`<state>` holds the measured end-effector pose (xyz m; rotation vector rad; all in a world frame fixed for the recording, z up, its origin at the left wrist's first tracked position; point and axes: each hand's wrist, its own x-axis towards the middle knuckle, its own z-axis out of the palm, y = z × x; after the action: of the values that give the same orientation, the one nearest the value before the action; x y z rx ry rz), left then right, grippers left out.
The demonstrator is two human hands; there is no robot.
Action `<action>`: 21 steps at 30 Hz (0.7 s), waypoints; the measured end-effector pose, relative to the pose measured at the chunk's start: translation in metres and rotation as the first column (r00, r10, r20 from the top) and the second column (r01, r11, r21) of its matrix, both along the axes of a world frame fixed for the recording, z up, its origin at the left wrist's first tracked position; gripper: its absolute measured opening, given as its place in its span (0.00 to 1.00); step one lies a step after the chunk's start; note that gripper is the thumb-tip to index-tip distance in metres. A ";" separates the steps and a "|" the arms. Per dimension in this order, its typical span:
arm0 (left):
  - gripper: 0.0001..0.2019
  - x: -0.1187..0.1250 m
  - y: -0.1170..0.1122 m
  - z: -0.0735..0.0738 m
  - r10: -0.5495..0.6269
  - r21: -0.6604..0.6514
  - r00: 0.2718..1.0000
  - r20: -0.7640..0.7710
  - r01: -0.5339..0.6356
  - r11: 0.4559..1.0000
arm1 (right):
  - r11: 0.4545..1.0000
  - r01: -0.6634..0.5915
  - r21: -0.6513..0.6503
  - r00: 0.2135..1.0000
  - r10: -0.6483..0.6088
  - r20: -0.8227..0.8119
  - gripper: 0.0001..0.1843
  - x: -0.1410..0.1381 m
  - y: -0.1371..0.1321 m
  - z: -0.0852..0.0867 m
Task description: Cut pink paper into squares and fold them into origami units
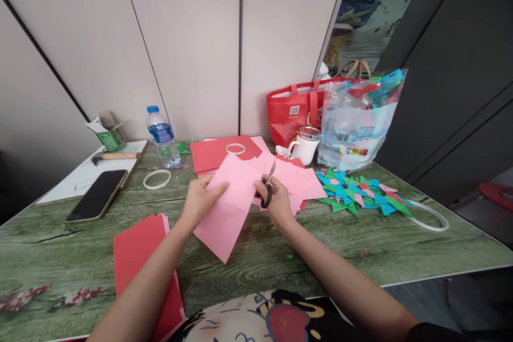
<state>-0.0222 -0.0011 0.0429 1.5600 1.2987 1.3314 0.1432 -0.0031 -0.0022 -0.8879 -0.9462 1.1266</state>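
Note:
A pink sheet of paper [230, 208] hangs tilted above the table, gripped along its left side by my left hand [202, 197], thumb on top. My right hand [276, 200] is closed around black-handled scissors [269, 184], whose blades point up and away from me. The fingers of that hand are close to the sheet's right edge; whether they also pinch it I cannot tell. Behind the hands lie loose pink pieces of paper [308, 184] and a stack of red paper [208, 156] with a roll of tape [235, 148] on it. More red sheets [134, 251] lie by my left forearm.
Folded blue, green and pink paper pieces [360, 192] are heaped at the right beside a white ring [428, 216]. A white mug [306, 147], red bag [286, 117] and filled plastic bag [352, 133] stand behind. Leftward are a bottle [162, 136], tape roll [157, 179], phone [98, 195] and hammer [116, 156].

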 end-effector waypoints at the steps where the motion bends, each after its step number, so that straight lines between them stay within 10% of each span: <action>1: 0.11 0.001 -0.001 0.001 -0.031 -0.007 0.999 -0.023 0.031 1.000 | 0.996 -0.082 -0.031 0.997 0.082 -0.007 0.21 0.000 0.000 -0.002; 9: 0.25 -0.006 0.002 0.004 -0.278 -0.293 0.812 0.513 0.470 0.833 | 0.977 -0.178 -0.116 0.948 0.138 -0.288 0.19 0.002 0.006 -0.004; 14: 0.18 0.015 -0.004 -0.019 -0.225 -0.087 0.890 0.397 0.280 0.956 | 0.920 -0.202 -0.337 0.848 -0.008 -0.530 0.11 0.006 0.014 -0.007; 18: 0.20 0.030 -0.014 -0.038 -0.325 0.005 0.938 0.124 0.327 0.945 | 0.925 -0.159 -0.345 0.831 -0.063 -0.552 0.10 0.004 0.015 -0.014; 21: 0.19 0.033 -0.014 -0.040 -0.120 -0.068 0.956 0.269 0.143 0.987 | 0.948 -0.100 -0.304 0.860 -0.071 -0.504 0.13 0.002 0.013 -0.015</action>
<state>0.0111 -0.0154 0.0028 1.3329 1.0549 1.3287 0.1451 0.0104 -0.0175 -0.7760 -0.3315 1.4635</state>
